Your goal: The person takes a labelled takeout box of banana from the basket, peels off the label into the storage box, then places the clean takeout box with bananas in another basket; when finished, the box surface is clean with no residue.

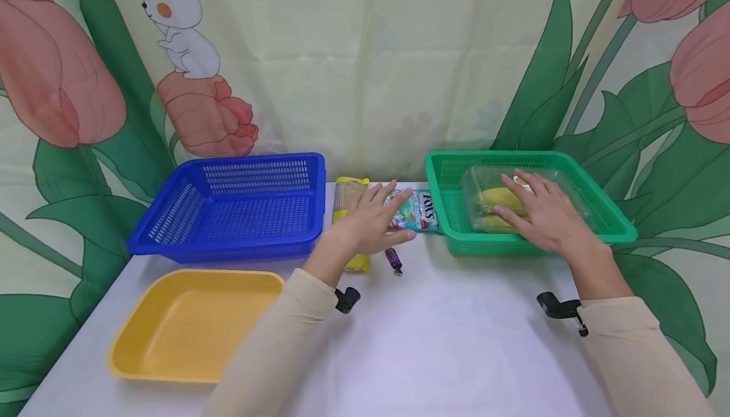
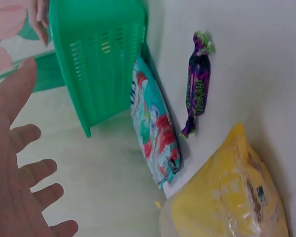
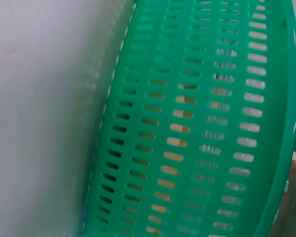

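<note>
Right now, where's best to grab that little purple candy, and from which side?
I'd probably pinch the purple candy across its thicker middle, from above and the near side. It lies flat, with narrower twisted ends; bare tabletop lies in front, while the yellow packet sits left and the teal bag behind.

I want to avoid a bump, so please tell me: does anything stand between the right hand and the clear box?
Nothing visible does. In the head view, the right hand is over the clear box, reaching past the near wall of the green basket.
</note>
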The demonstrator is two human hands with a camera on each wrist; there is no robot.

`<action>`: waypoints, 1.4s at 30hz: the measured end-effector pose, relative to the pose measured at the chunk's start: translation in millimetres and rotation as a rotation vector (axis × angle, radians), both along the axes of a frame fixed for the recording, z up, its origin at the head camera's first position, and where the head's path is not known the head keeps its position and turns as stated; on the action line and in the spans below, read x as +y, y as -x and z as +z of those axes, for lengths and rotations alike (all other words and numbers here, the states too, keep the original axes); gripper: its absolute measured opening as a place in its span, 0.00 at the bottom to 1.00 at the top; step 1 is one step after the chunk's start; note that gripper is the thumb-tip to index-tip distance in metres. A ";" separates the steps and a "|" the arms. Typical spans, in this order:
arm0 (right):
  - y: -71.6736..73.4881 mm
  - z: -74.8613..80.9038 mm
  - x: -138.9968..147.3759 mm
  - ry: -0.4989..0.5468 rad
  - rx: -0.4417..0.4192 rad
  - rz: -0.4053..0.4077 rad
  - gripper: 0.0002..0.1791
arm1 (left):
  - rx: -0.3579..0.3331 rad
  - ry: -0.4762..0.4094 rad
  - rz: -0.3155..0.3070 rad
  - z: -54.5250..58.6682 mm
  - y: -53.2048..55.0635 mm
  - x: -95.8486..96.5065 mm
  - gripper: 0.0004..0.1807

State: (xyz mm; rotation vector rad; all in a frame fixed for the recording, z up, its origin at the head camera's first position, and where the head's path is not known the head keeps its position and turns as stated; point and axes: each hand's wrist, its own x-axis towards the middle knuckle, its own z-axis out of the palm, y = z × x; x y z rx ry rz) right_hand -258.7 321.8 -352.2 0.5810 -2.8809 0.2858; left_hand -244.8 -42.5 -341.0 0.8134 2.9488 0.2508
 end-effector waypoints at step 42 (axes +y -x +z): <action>4.5 -5.7 68.9 0.154 -0.135 -0.134 0.37 | -0.081 -0.348 -0.155 -37.2 14.1 54.5 0.42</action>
